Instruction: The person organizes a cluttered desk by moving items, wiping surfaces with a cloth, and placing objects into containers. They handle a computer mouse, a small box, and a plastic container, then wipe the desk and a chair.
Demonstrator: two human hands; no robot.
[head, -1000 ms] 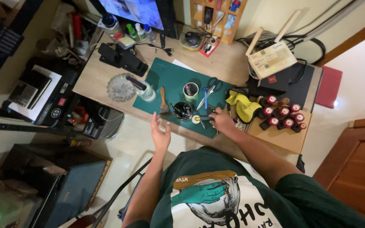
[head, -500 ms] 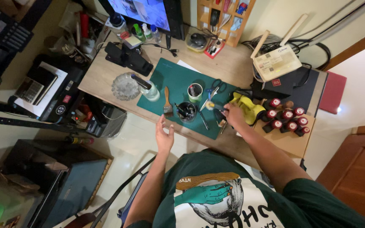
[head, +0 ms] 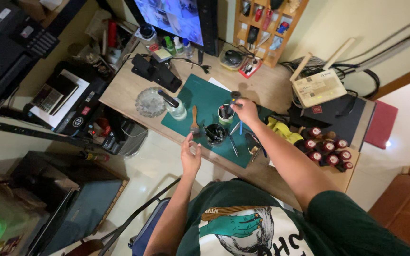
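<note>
Green-rimmed cup (head: 225,115) — upright on the dark green cutting mat (head: 200,97), holding a few dark tools, with the right hand (head: 246,110) directly beside and partly above it. Right hand: fingers pinched on a small item with a yellow tip (head: 233,102), too small to identify, held just over the cup's far rim. Left hand (head: 190,157): open, fingers spread and released, hovering off the near edge of the bench (head: 124,92), touching nothing. Black round pot (head: 215,133) — on the mat, just in front of the cup. Wooden-handled brush (head: 195,121) — lying on the mat left of the pot. Clear bottle with black cap (head: 173,106) — at the mat's left edge, beside a glass ashtray (head: 150,103). Red-capped bottles (head: 327,150) — clustered on a cardboard sheet at the right end, well apart from both hands.
</note>
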